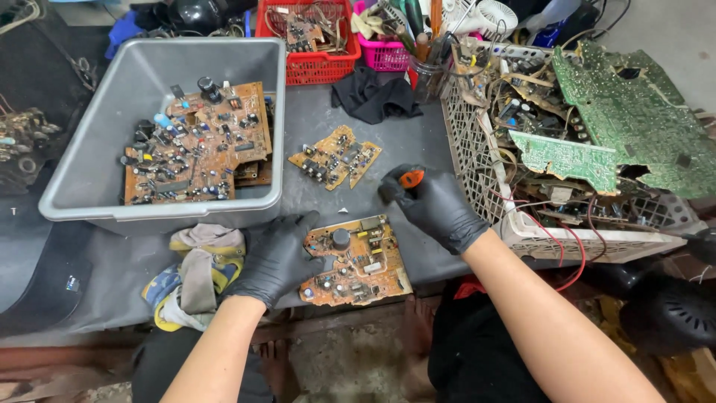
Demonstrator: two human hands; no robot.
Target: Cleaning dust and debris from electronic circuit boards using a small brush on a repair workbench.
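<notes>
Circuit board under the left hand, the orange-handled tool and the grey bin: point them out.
circuit board [356,261], head view, middle of its component side.
orange-handled tool [411,177], head view, the orange handle showing in the right hand [432,203].
grey bin [160,211], head view, near rim.

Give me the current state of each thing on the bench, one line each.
left hand: gloved, pressing the near circuit board's left edge
right hand: gloved, closed on an orange-handled tool
orange-handled tool: gripped, lifted off the board
near circuit board: flat at the bench edge, components up
second circuit board: lying loose, untouched
grey bin: holds stacked boards
white crate: piled with broken boards and wires
</notes>
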